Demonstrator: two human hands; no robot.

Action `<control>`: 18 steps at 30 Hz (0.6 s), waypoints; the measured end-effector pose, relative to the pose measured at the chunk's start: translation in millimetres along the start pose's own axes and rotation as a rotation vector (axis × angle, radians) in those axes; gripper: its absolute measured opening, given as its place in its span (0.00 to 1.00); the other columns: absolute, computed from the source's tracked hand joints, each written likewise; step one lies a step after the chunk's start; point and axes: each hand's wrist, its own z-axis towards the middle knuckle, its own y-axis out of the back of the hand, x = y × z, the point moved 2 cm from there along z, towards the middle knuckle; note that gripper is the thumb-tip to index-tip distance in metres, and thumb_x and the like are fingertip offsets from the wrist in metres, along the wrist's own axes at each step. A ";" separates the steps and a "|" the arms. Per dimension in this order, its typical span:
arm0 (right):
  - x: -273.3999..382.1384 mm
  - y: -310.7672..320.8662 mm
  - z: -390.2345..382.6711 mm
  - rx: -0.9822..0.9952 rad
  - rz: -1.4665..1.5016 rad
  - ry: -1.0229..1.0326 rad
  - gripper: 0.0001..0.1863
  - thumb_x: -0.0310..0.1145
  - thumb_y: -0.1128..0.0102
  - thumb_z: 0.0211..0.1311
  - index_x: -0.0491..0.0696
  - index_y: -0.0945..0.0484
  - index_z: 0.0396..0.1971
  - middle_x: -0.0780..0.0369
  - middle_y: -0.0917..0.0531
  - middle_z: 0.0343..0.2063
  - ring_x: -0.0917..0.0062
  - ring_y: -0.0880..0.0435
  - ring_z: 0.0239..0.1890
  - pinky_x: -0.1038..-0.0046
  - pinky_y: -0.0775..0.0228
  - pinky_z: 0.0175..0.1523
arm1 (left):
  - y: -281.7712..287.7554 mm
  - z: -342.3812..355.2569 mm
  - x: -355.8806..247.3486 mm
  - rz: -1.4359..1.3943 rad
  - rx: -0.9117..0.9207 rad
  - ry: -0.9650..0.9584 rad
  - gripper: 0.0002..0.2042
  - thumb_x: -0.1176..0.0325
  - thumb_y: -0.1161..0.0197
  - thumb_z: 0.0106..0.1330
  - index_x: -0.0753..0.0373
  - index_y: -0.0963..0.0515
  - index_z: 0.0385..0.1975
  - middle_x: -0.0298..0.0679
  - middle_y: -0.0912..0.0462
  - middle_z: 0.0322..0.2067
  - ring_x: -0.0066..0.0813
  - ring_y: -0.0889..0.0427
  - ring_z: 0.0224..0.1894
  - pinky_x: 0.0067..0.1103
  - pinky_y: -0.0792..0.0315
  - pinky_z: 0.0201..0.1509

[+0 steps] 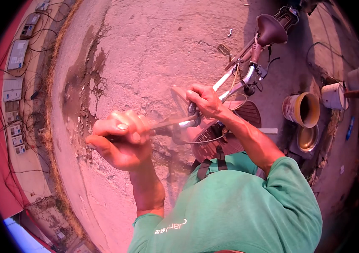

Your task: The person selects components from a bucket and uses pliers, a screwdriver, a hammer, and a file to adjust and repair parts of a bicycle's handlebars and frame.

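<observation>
A bicycle with a brown saddle (272, 30) and silver handlebar (226, 81) extends from the upper right toward me. My right hand (204, 100) is closed at the handlebar's end, over a dark fitting (194, 113) there; its fingers partly hide what they grip. My left hand (122, 137) is closed around a long thin tool (169, 123), smeared by motion, so its kind is unclear. The tool points right, its far end close to the dark fitting. A brown wicker-like basket (249, 113) sits at the bicycle's front, partly behind my right forearm.
Right of the bicycle stand a yellow-rimmed bucket (290, 107), a white bucket (332, 97) and a metal bowl (307, 147). A small blue object (350, 127) lies farther right. Grey boxes (18, 54) with loose cables line the far left. The ground (141, 55) is cracked and rough.
</observation>
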 end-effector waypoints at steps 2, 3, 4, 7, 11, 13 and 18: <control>-3.8 -0.1 0.6 0.016 0.004 -0.008 0.19 0.44 0.41 0.74 0.41 0.18 0.33 0.62 0.19 0.22 0.81 0.20 0.28 0.70 0.28 0.34 | 2.2 0.9 -3.0 0.018 0.006 -0.009 0.30 0.41 0.60 0.83 0.64 0.23 0.40 0.36 0.31 0.23 0.25 0.36 0.20 0.22 0.38 0.21; -4.5 0.8 0.3 0.013 0.005 -0.009 0.19 0.44 0.41 0.74 0.41 0.18 0.33 0.62 0.19 0.22 0.81 0.20 0.28 0.70 0.28 0.34 | 3.5 1.7 -3.5 0.035 0.013 -0.020 0.30 0.40 0.60 0.83 0.64 0.23 0.40 0.36 0.31 0.23 0.25 0.36 0.20 0.23 0.38 0.21; -5.2 1.8 -0.1 0.016 0.009 -0.017 0.19 0.44 0.41 0.74 0.41 0.18 0.34 0.62 0.19 0.22 0.81 0.20 0.28 0.70 0.28 0.34 | 4.2 3.1 -1.8 0.024 0.032 -0.012 0.30 0.40 0.60 0.83 0.64 0.22 0.40 0.36 0.31 0.23 0.25 0.36 0.20 0.23 0.38 0.21; -3.6 1.7 0.1 0.021 0.020 -0.009 0.18 0.43 0.41 0.74 0.42 0.18 0.34 0.62 0.19 0.22 0.81 0.20 0.28 0.70 0.28 0.35 | 8.7 1.5 5.4 0.027 0.034 0.021 0.30 0.40 0.59 0.83 0.64 0.22 0.40 0.36 0.31 0.23 0.25 0.36 0.20 0.22 0.38 0.21; 0.6 1.8 0.0 0.033 0.025 -0.001 0.18 0.43 0.40 0.74 0.41 0.17 0.34 0.63 0.19 0.22 0.81 0.20 0.27 0.71 0.28 0.34 | 14.5 9.2 10.1 -0.008 -0.060 0.074 0.30 0.40 0.58 0.82 0.63 0.22 0.37 0.35 0.32 0.21 0.25 0.36 0.19 0.21 0.38 0.20; -0.2 1.8 -1.5 0.019 0.037 0.000 0.18 0.43 0.41 0.75 0.41 0.18 0.34 0.64 0.19 0.21 0.81 0.21 0.27 0.71 0.27 0.34 | 27.3 14.8 15.6 -0.070 -0.108 0.140 0.30 0.40 0.57 0.82 0.63 0.22 0.35 0.35 0.33 0.20 0.24 0.37 0.19 0.21 0.38 0.20; -0.2 3.8 3.1 -0.016 0.092 0.027 0.18 0.41 0.44 0.77 0.44 0.21 0.29 0.69 0.21 0.21 0.86 0.22 0.24 0.77 0.30 0.29 | 44.0 34.8 30.6 -0.086 -0.088 0.240 0.29 0.40 0.54 0.81 0.60 0.24 0.29 0.33 0.35 0.16 0.24 0.39 0.14 0.22 0.42 0.17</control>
